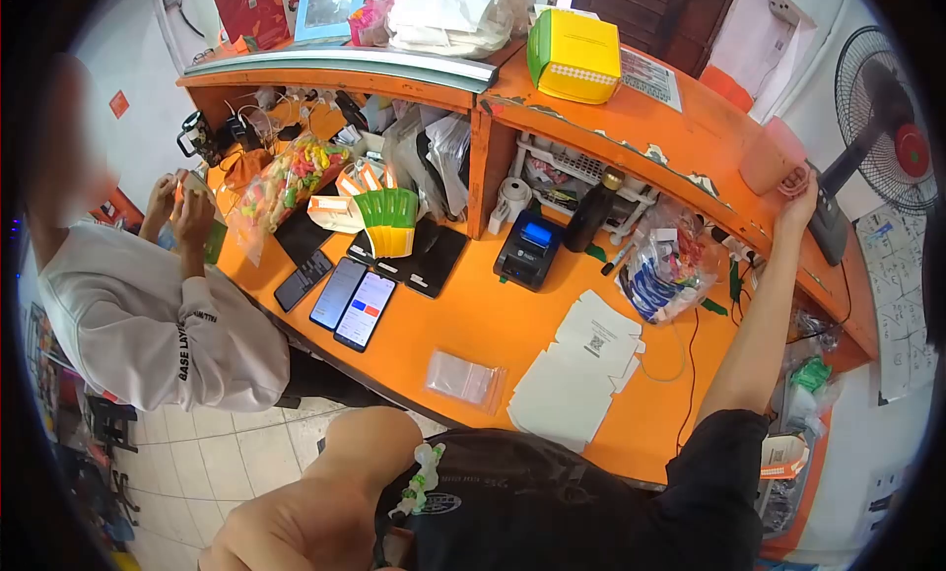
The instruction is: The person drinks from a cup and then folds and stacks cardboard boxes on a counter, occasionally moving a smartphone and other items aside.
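My right hand [796,199] reaches up to the raised counter ledge, fingers curled at the side of a pink plastic cup [772,155]. The dark base of a fan [833,216] stands right beside it. My left arm [315,502] is bent across the bottom of the view, close to my black shirt, and the fingers of that hand are hidden. A green and white beaded strand [419,480] shows next to that arm. On the orange desk [473,320] in front of me lie a flat white die-cut card sheet [581,364] and a clear plastic packet [463,380].
A person in a light sweatshirt [158,320] stands at left, hands raised around something small. Phones [365,310], a card terminal [529,251], a dark bottle [594,211] and bagged goods [670,266] occupy the desk. A yellow-green box [576,54] sits on the ledge.
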